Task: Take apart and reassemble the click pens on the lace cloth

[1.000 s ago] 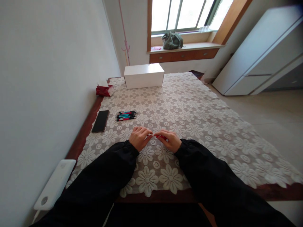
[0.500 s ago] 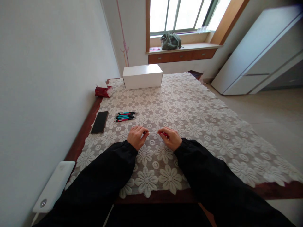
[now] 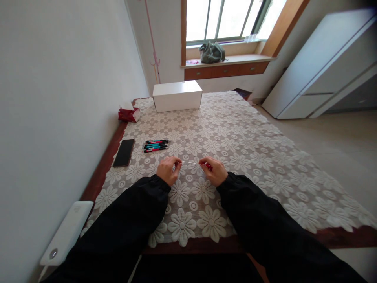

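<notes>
A thin white strand (image 3: 190, 162) runs taut between my two hands, just above the flowered tablecloth. My left hand (image 3: 168, 169) pinches its left end between thumb and fingertips. At the other end my right hand (image 3: 215, 170) is closed on the strand, and a small red thing (image 3: 208, 166) shows between its fingers, mostly hidden. What the red thing is, I cannot make out. Several pens (image 3: 156, 145) with black, teal and red barrels lie side by side beyond my left hand. To their left rests a dark phone (image 3: 124, 152), flat on the cloth.
A long white box (image 3: 177, 96) stands at the table's far end. A red tissue pack (image 3: 129, 114) sits by the wall at the left edge. The lace tablecloth (image 3: 253, 181) covers the table. A white power strip-like device (image 3: 67, 232) is at the near left.
My hands have drawn a little apart, the left one leftward and the right one slightly rightward. A longer stretch of the white strand shows between them.
</notes>
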`<state>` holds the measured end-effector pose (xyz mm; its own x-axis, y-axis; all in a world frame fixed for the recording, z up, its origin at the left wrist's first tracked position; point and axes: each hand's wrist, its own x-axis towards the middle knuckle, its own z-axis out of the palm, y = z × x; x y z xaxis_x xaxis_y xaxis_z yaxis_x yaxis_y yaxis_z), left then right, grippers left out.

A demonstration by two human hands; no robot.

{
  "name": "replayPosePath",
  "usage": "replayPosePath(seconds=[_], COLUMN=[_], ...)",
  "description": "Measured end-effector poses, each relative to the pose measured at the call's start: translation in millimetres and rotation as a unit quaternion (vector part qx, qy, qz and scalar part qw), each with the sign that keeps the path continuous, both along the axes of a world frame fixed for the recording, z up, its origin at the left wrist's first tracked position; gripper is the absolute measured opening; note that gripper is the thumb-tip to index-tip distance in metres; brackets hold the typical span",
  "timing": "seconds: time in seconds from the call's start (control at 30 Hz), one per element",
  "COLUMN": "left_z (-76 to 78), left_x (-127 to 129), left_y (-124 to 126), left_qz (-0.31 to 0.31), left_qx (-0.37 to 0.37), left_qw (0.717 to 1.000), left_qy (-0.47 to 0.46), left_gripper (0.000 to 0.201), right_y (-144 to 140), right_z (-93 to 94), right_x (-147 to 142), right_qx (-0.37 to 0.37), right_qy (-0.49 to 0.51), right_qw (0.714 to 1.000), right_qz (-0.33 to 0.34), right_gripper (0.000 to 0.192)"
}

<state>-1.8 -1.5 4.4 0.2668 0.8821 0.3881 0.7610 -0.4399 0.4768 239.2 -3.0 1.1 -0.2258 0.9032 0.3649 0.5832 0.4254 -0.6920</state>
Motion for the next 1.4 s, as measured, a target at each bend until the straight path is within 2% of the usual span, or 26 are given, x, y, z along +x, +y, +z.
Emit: replayPosePath(seconds=[0.17, 0.33, 0.47, 0.57, 0.67, 0.83, 1.0, 1.23, 1.4], left_z=[-1.8, -0.3, 4.1, 11.0, 17.9, 22.5, 23.7, 25.7, 22.2], left_x=[1, 3, 4, 6, 9, 11, 11, 13, 13], left_y=[0, -2, -2, -5, -9, -13, -15, -18, -16], left_qz=[-0.028, -0.052, -0.068, -0.076, -0.076, -0.074, -0.093, -0.054, -0.075], left_qx=[-0.028, -0.030, -0.027, -0.024, -0.030, -0.032, -0.038, -0.024, -0.040], left_qw=[0.998, 0.996, 0.995, 0.979, 0.962, 0.949, 0.946, 0.952, 0.954], left_qy=[0.039, 0.060, -0.060, -0.187, -0.259, -0.304, -0.309, -0.300, -0.288], left_gripper=[0.008, 0.010, 0.013, 0.015, 0.016, 0.016, 0.013, 0.012, 0.013], right_y=[0, -1, -2, -4, -6, -9, -10, -10, -13], right_z=[0.9, 1.5, 0.2, -0.2, 0.1, 0.3, -0.4, -1.7, -1.8], right_x=[-1, -5, -10, -12, -13, -15, -16, -18, -20], right_qx=[-0.025, -0.123, -0.198, -0.227, -0.234, -0.233, -0.238, -0.225, -0.223], right_qy=[0.050, 0.160, 0.263, 0.285, 0.283, 0.268, 0.267, 0.262, 0.298], right_qw=[0.998, 0.979, 0.940, 0.924, 0.921, 0.924, 0.922, 0.925, 0.910], right_qz=[-0.012, 0.023, 0.090, 0.119, 0.133, 0.144, 0.150, 0.160, 0.181], right_gripper=[0.009, 0.015, 0.023, 0.026, 0.028, 0.031, 0.033, 0.036, 0.037])
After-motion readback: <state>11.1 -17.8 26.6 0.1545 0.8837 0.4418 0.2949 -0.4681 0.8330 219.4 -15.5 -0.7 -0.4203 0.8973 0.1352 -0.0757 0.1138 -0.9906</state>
